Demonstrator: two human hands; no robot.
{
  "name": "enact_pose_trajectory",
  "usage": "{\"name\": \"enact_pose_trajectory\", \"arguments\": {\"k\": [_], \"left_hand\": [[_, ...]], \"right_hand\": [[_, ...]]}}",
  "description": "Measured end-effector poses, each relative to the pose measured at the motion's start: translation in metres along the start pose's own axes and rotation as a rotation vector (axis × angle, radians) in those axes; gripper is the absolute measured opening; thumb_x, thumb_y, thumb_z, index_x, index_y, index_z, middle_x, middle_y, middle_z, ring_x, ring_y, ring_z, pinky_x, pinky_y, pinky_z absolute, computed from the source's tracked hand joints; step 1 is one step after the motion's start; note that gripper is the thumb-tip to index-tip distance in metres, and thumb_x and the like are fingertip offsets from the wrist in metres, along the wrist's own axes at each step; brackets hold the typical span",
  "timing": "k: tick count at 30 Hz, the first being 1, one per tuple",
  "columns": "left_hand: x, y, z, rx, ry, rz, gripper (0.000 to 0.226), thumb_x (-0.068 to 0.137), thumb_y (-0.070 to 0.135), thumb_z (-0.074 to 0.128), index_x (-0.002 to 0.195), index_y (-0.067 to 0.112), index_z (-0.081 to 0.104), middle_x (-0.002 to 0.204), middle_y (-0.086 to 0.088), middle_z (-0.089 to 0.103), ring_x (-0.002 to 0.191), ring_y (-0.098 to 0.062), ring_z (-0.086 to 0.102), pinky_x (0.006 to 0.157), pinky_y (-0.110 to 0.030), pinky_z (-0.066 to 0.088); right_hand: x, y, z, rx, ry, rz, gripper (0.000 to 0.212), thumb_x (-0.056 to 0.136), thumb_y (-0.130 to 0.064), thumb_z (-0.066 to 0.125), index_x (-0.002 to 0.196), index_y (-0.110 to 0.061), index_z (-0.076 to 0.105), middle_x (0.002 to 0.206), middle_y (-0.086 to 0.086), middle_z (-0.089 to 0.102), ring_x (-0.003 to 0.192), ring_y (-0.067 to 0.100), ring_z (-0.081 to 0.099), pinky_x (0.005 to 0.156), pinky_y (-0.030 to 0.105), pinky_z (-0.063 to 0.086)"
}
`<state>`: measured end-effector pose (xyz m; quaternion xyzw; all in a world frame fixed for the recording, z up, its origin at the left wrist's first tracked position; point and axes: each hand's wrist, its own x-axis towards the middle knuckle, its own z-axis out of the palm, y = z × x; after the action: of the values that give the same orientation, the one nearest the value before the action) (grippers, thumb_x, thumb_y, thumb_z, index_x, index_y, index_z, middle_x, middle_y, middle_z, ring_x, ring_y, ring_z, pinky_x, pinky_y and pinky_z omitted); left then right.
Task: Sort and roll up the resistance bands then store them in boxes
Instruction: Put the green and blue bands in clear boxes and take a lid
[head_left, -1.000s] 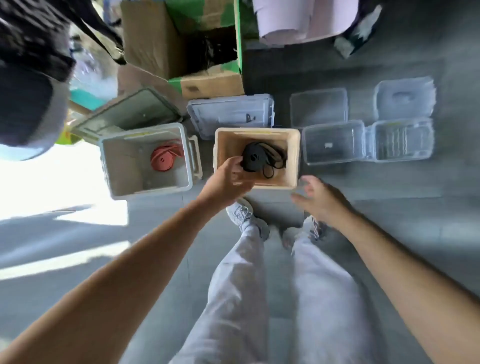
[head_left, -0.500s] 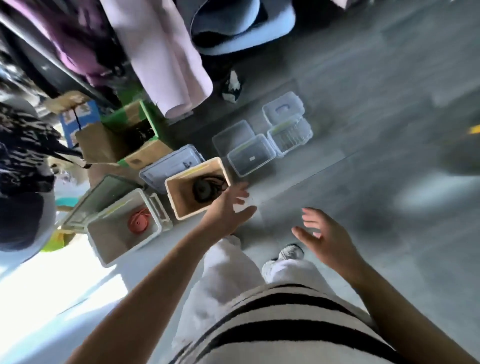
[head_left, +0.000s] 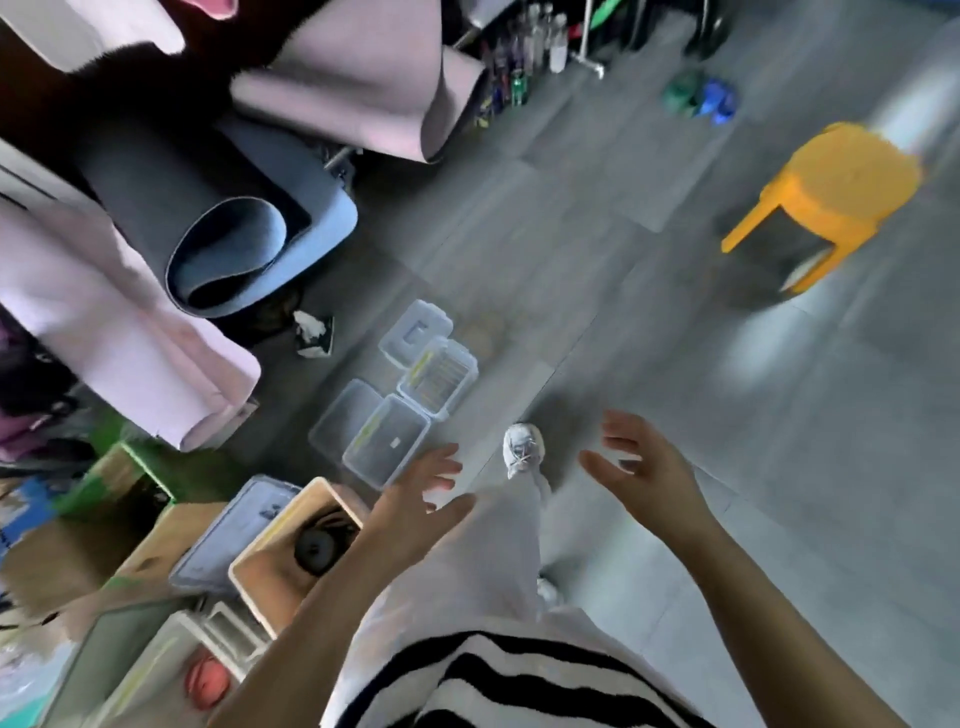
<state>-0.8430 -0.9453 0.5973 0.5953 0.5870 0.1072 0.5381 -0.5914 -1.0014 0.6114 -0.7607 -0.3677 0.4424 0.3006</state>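
1. A grey tiled floor (head_left: 649, 312) in a cluttered storage room filled the blurred head-camera view, with a person in a striped top (head_left: 519, 670) standing over a row of boxes.
2. Both hands hung in the air and held nothing. The left hand (head_left: 415, 501), fingers loosely spread, hovered just past the far corner of the beige box (head_left: 260, 571). The right hand (head_left: 647, 467) was wide open, well apart from it over bare floor.
3. A rolled black band (head_left: 314, 553) lay inside the beige box. At the lower left, what appeared to be a coiled red band (head_left: 208, 680) sat in a pale crate (head_left: 150, 670), though blur made its shape uncertain.
4. Farther on, two clear tubs (head_left: 387, 447) stood uncovered with nothing plainly inside them, and their lids (head_left: 343, 415) lay on the floor beside them.
5. Beyond those, rolled mats (head_left: 228, 249) were stacked at the left and an orange stool (head_left: 831, 192) stood at the far right.
6. The job looked well advanced, with two bands rolled and boxed. No loose band was in view. The boxes remained unlidded, and the clear tubs were seemingly unused.
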Motion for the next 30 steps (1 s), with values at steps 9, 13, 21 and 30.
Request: {"name": "enact_pose_trajectory", "arguments": {"k": [9,13,21,30], "left_hand": [[0.211,0.124,0.004,0.012,-0.061,-0.019,0.042,0.071,0.032,0.076,0.105,0.038,0.052,0.101,0.006,0.063,0.082,0.009,0.06,0.071,-0.008,0.045],[0.339,0.249,0.009,0.073,-0.168,0.176,0.046,0.07,0.026,0.075,0.108,0.032,0.05,0.096,0.008,0.062,0.073,0.011,0.06,0.078,-0.019,0.048],[0.512,0.406,0.063,0.123,-0.207,0.255,0.053,0.061,0.052,0.068,0.108,0.042,0.047,0.101,0.013,0.062,0.088,-0.005,0.063,0.081,-0.019,0.048],[0.591,0.433,0.105,0.079,-0.061,-0.15,0.034,0.082,0.015,0.07,0.11,0.026,0.053,0.101,0.002,0.062,0.089,-0.013,0.062,0.072,-0.013,0.042]], "right_hand": [[0.183,-0.053,-0.113,0.096,0.154,0.045,0.049,0.08,-0.03,0.072,0.124,-0.024,0.053,0.109,-0.008,0.06,0.101,0.006,0.058,0.082,0.019,0.043],[0.23,-0.063,-0.16,0.149,0.211,0.134,0.049,0.08,-0.032,0.071,0.125,-0.025,0.053,0.11,-0.01,0.06,0.103,0.007,0.059,0.09,0.027,0.048],[0.378,-0.066,-0.279,0.183,0.258,0.172,0.033,0.081,-0.021,0.072,0.098,-0.041,0.052,0.095,-0.025,0.059,0.092,-0.008,0.058,0.083,0.02,0.045],[0.631,-0.139,-0.452,-0.004,0.097,-0.007,0.035,0.083,-0.017,0.07,0.116,-0.014,0.059,0.101,-0.005,0.063,0.093,0.012,0.062,0.086,0.032,0.05]]}}
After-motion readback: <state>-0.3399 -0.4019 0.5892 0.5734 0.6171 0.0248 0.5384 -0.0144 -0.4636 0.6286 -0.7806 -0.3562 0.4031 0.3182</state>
